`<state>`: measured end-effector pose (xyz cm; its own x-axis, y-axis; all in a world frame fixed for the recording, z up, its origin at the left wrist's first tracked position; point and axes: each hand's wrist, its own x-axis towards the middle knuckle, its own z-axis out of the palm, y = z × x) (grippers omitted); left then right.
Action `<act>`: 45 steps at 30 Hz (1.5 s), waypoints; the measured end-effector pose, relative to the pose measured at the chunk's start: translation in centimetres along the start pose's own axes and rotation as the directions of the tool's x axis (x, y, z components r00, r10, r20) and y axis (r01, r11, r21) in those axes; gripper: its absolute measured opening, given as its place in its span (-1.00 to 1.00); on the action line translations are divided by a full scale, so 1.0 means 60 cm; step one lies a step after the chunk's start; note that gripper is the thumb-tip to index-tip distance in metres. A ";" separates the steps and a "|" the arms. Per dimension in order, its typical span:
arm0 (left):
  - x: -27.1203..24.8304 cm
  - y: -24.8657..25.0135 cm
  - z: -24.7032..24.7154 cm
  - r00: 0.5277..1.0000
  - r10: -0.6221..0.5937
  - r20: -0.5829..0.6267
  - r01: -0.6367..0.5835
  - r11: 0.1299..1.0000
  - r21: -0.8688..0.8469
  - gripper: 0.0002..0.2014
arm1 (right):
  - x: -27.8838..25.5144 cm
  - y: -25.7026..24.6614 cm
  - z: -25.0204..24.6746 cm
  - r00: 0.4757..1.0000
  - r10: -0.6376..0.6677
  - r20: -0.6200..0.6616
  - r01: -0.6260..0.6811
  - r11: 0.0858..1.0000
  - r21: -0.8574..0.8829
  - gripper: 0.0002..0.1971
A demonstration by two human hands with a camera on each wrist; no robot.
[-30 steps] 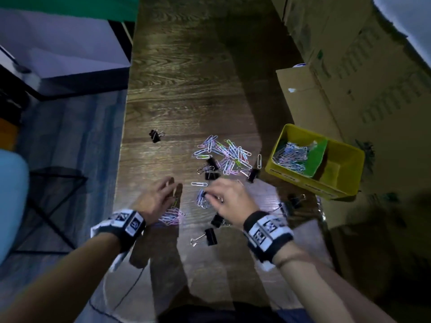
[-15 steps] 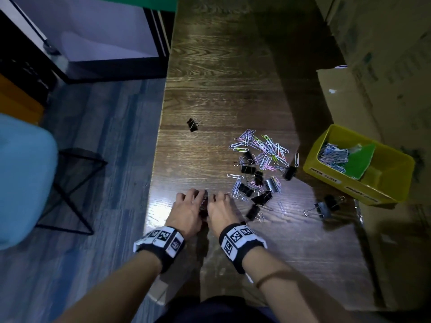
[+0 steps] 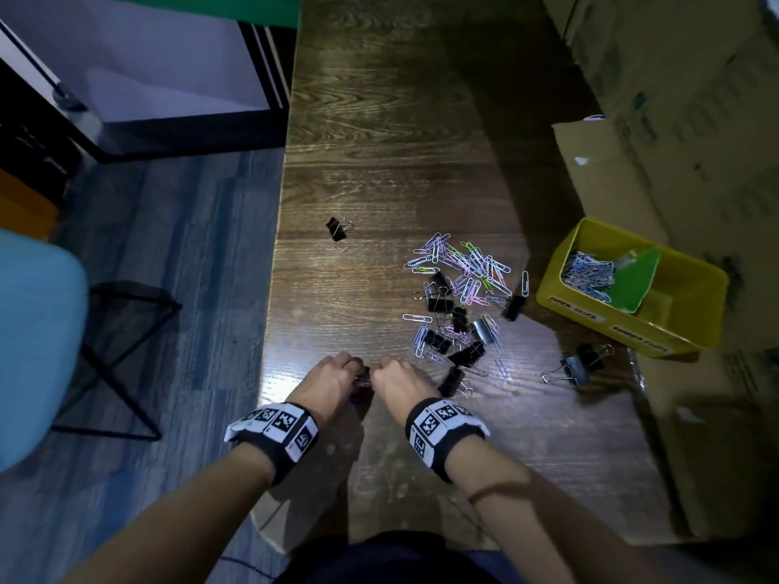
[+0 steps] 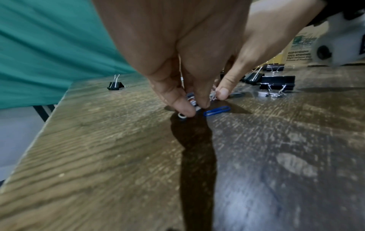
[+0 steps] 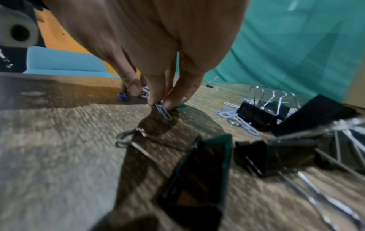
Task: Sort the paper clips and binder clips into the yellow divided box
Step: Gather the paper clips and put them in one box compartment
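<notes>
Both hands meet at the table's near left part. My left hand (image 3: 337, 379) (image 4: 192, 107) pinches a small bunch of paper clips (image 4: 191, 100) against the wood, and a blue paper clip (image 4: 216, 110) lies loose just beside it. My right hand (image 3: 398, 379) (image 5: 161, 104) pinches a pale paper clip (image 5: 163, 111) whose tip touches the table. A mixed pile of coloured paper clips (image 3: 461, 265) and black binder clips (image 3: 466, 354) lies to the right. The yellow divided box (image 3: 699, 326) at far right holds paper clips (image 3: 588, 269) in its left compartment, next to a green divider.
A lone binder clip (image 3: 337, 228) sits near the table's left edge, and two more (image 3: 579, 364) lie in front of the box. Cardboard boxes (image 3: 674, 120) line the right side. A blue chair (image 3: 33, 339) stands on the floor to the left.
Both hands drew together near the table's front left and curled their fingers from flat onto a small bunch of paper clips. The head view has shifted left.
</notes>
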<state>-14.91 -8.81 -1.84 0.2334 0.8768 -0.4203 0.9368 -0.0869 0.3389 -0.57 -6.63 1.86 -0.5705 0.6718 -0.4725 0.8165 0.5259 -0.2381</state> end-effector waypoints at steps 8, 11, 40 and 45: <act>0.007 0.001 -0.019 0.998 0.009 0.066 -0.014 0.997 0.073 -0.72 | -0.006 -0.009 -0.020 1.000 -0.005 -0.001 0.005 0.999 -0.050 -0.71; 0.003 -0.001 -0.017 0.996 0.035 0.084 -0.047 0.988 0.144 -0.71 | -0.008 -0.009 -0.019 0.999 -0.030 0.016 0.031 0.998 -0.061 -0.75; -0.003 -0.022 -0.021 0.993 -0.089 -0.082 0.066 0.967 -0.248 -0.88 | 0.027 0.040 0.006 0.970 0.245 0.010 -0.216 0.835 0.506 -0.76; 0.001 -0.029 -0.029 0.975 -0.223 -0.014 0.162 0.747 -0.644 -0.92 | 0.031 0.053 0.005 0.945 0.324 -0.033 -0.206 0.673 0.711 -0.77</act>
<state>-16.97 -7.77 -1.00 0.0154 0.8806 -0.4737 0.5699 0.3815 0.7278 1.00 -3.87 -0.04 -0.2778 0.8228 -0.4958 0.7294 -0.1553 -0.6663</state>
